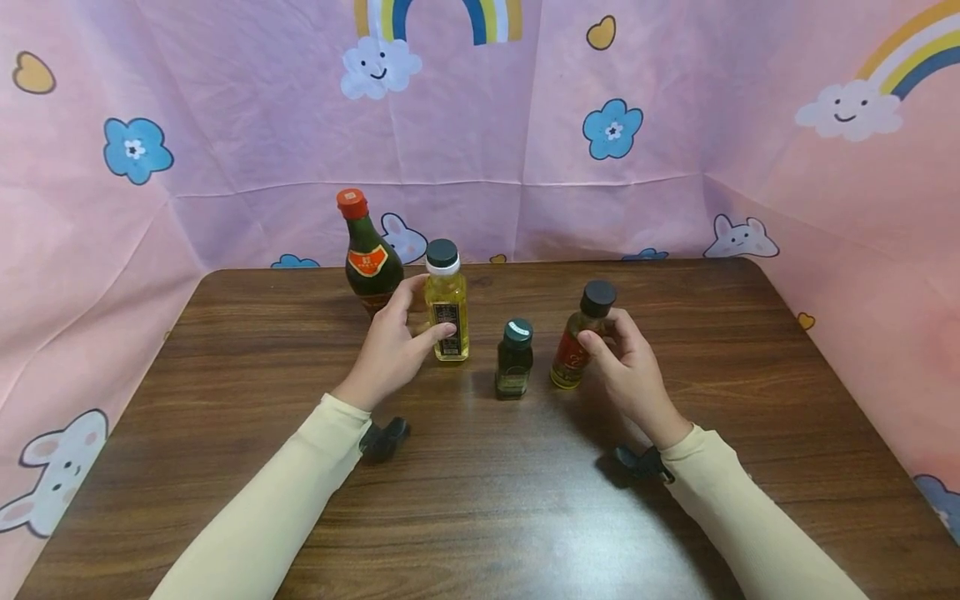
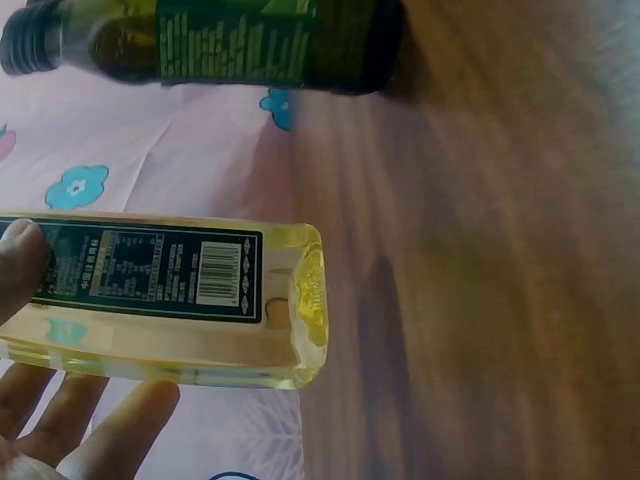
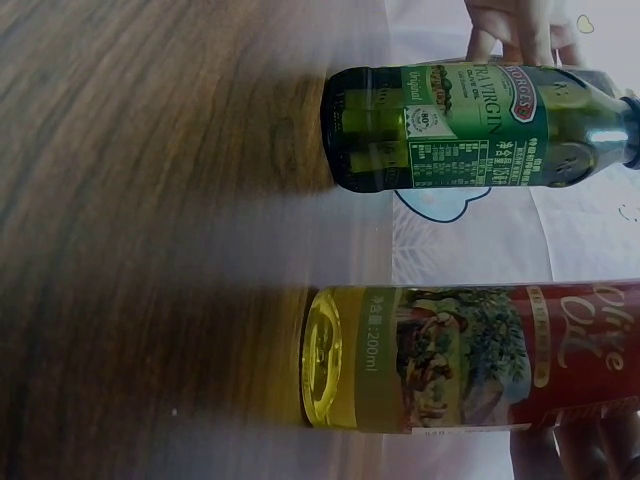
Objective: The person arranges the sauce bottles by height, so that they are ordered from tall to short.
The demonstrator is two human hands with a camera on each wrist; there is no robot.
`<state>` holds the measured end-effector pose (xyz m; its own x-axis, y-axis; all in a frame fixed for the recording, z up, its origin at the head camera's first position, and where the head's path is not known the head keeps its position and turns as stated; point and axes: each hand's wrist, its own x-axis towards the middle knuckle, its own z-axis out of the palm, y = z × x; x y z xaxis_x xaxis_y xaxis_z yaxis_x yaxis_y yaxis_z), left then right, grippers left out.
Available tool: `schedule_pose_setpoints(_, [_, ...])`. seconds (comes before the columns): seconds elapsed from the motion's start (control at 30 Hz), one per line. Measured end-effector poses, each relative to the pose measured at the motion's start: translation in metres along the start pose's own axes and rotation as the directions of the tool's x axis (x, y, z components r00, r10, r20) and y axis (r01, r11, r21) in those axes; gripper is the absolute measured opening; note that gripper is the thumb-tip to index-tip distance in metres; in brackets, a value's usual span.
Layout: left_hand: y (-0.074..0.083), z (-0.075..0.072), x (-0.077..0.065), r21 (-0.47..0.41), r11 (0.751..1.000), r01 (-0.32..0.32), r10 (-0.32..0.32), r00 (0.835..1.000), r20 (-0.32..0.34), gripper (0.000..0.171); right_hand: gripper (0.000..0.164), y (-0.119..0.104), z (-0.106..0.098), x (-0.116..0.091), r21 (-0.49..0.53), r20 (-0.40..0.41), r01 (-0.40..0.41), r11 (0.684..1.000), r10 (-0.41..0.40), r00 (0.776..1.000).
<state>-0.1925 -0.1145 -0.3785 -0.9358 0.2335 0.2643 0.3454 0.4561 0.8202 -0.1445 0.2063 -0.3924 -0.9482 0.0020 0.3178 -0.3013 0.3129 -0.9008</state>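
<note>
My left hand [image 1: 386,350] grips a clear bottle of yellow oil [image 1: 452,296] with a dark green cap; its thumb lies across the black label. Whether the base touches the table, I cannot tell. On the right, my right hand [image 1: 636,379] holds an olive oil bottle [image 1: 573,353] with a black cap and a red label, tilted slightly. Between them a small dark green olive oil bottle [image 1: 513,367] stands upright, touched by neither hand. In the right wrist view, this green bottle [image 3: 450,130] shows its green label above the red-labelled bottle [image 3: 470,355].
Behind my left hand stands a dark green bottle with a red cap [image 1: 369,250], its lower part hidden by the hand. The brown wooden table [image 1: 480,500] meets a pink patterned cloth [image 1: 480,142] at the back and sides.
</note>
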Motion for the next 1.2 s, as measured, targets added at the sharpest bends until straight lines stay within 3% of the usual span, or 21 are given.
schedule_pose_setpoints(0.5, [-0.006, 0.014, 0.031, 0.007, 1.0, -0.005, 0.005, 0.999, -0.047, 0.074, 0.024, 0.003, 0.001, 0.0, 0.024, -0.003, 0.021, 0.999, -0.021, 1.0])
schedule_pose_setpoints(0.8, [-0.013, 0.02, 0.037, -0.01, 1.0, 0.028, -0.029, 0.998, -0.056, 0.074, 0.025, 0.004, 0.001, -0.002, 0.044, -0.007, 0.025, 0.999, -0.025, 1.0])
schedule_pose_setpoints(1.0, [-0.017, 0.024, 0.04, -0.045, 0.999, 0.015, -0.019, 0.997, -0.072, 0.078, 0.024, 0.004, 0.0, 0.0, 0.044, 0.004, 0.048, 0.998, -0.048, 0.999])
schedule_pose_setpoints(1.2, [-0.023, 0.024, 0.04, 0.021, 0.999, 0.036, -0.035, 0.998, -0.059, 0.07, 0.025, 0.003, 0.0, 0.0, 0.039, 0.008, 0.041, 0.998, -0.041, 0.999])
